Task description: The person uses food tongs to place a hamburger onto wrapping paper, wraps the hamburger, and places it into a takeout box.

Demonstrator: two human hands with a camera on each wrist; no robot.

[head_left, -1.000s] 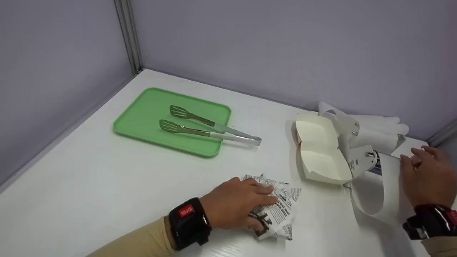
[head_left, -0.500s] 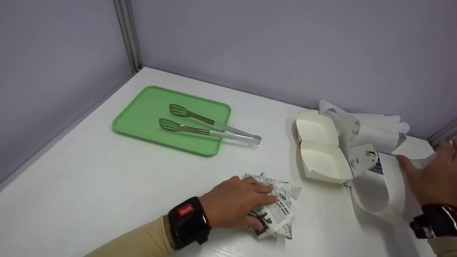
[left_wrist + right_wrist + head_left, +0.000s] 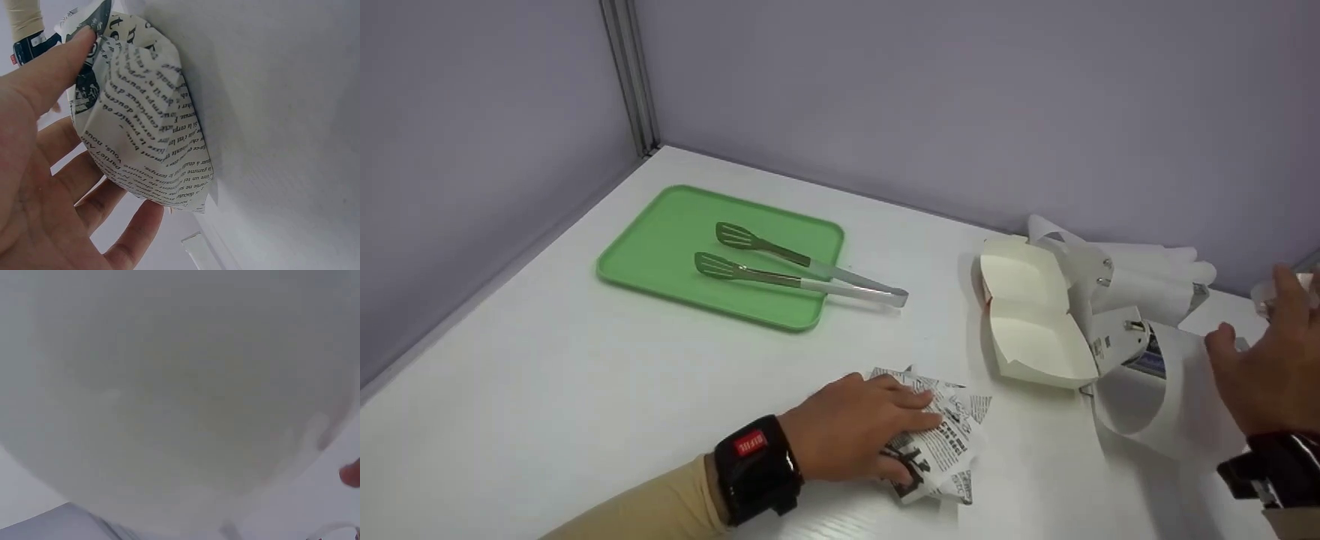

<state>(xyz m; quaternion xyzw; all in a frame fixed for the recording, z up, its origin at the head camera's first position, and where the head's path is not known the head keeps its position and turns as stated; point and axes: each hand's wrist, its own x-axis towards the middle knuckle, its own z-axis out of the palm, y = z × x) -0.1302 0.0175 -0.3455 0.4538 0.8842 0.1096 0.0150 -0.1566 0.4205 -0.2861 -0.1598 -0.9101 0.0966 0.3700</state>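
In the head view my left hand [image 3: 859, 427] lies over a packet wrapped in newsprint-patterned paper [image 3: 949, 450]. The left wrist view shows the thumb on one side of this paper packet [image 3: 140, 118] and the fingers behind its edge. At the right border my right hand [image 3: 1271, 375] has thumb and index finger apart, beside a looped white strip [image 3: 1192, 390] that comes from a white holder [image 3: 1117, 337]. Something small and pale shows near its index finger, too unclear to name. A blurred white surface [image 3: 185, 394] fills most of the right wrist view, a fingertip at its edge.
A green tray [image 3: 660, 240] sits at the back left, with metal tongs [image 3: 855, 289] lying across its right edge. An opened cardboard food box [image 3: 1039, 337] stands before the white holder. More curled white sheets [image 3: 1147, 277] lie behind, close to the wall.
My right hand has shifted right and its thumb has come away from the white strip, whose loop has widened. The left hand stays on the wrapped packet.
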